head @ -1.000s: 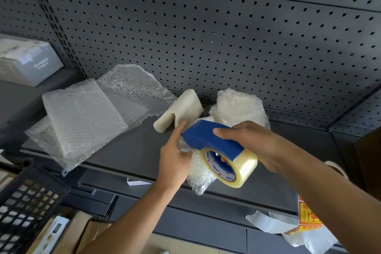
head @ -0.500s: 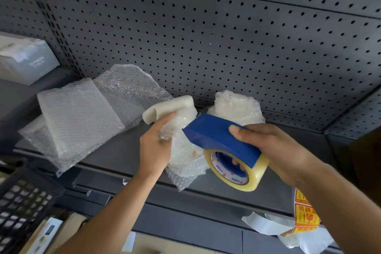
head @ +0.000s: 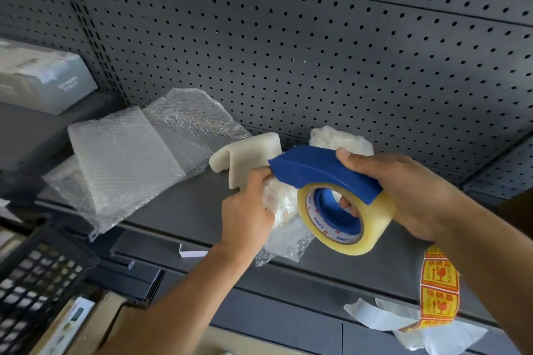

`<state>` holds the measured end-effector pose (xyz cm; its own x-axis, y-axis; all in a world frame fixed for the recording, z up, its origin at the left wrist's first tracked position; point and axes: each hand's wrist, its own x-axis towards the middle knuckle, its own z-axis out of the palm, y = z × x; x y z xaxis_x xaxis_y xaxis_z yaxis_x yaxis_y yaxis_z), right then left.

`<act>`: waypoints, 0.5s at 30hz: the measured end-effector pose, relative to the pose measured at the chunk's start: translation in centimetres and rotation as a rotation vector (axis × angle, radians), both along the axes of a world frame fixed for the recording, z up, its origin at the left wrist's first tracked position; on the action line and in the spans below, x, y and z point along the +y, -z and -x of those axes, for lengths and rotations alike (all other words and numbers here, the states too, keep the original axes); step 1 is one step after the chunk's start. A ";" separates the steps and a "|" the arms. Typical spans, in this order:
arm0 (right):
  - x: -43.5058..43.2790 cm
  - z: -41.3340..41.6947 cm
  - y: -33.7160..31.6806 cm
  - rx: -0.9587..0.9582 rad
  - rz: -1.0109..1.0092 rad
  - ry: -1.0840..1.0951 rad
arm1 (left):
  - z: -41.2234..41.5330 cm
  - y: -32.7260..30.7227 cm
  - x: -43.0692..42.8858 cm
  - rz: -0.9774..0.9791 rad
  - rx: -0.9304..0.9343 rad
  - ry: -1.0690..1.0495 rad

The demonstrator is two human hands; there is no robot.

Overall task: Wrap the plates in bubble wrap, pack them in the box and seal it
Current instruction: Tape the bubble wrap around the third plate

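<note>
The left hand [head: 248, 213] grips a bubble-wrapped bundle [head: 282, 202], fingers curled round its edge, over the front of the grey shelf [head: 187, 204]. Against the bundle's right side, the right hand [head: 403, 190] clasps a blue tape dispenser [head: 323, 170] with its clear tape roll [head: 375, 228], fingers through the core. A cream foam corner piece [head: 248, 153] stands just behind the left knuckles. A second wrapped bundle [head: 337, 137] lies behind the dispenser, and folded bubble wrap [head: 121, 153] lies well left.

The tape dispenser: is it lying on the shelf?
No, the right hand holds the tape dispenser up, clear of the shelf.
</note>
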<state>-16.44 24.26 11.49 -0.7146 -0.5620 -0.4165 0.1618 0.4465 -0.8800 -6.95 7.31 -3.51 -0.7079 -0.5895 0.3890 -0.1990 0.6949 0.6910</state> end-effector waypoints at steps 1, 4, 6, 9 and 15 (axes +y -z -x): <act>0.3 0.0 -0.2 0.012 -0.032 -0.014 | -0.1 0.3 0.1 0.027 0.017 -0.008; 0.9 0.0 -0.8 0.030 -0.115 -0.070 | -0.2 0.8 0.2 0.081 0.065 -0.025; 1.0 0.1 -0.9 0.030 -0.133 -0.066 | -0.1 0.9 0.3 0.080 0.082 -0.030; 1.1 0.3 -0.9 0.029 -0.155 -0.062 | -0.1 0.9 0.5 0.069 0.068 -0.012; 1.5 0.3 -0.4 0.035 -0.152 -0.063 | 0.1 1.2 0.2 0.072 0.125 0.057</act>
<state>-16.72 25.75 11.88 -0.6955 -0.5384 -0.4758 0.1000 0.5832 -0.8062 -7.02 7.52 -4.70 -0.6830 -0.5172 0.5157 -0.0734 0.7511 0.6561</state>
